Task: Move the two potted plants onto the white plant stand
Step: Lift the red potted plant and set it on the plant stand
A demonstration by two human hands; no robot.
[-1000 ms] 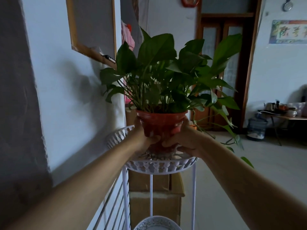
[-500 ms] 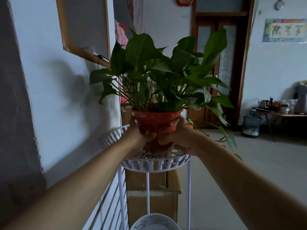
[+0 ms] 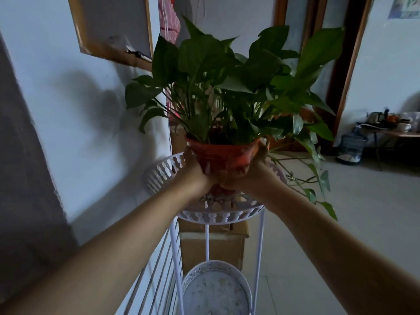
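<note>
A leafy green plant in a red pot stands inside the top round tray of the white plant stand, its base down by the tray floor. My left hand grips the pot's left side and my right hand grips its right side, fingers meeting under the front. Whether the pot rests on the tray or hangs just above it is hidden by my hands. A lower white tray of the stand is empty. No second potted plant is in view.
Cardboard boxes stand behind the stand. A wall with a framed board runs close on the left. Trailing vines hang off to the right. A low table with cups and a water jug sit far right by a wooden door.
The pot has sunk a little deeper into the top tray, still held by both hands. My view has moved closer and tilted down.
</note>
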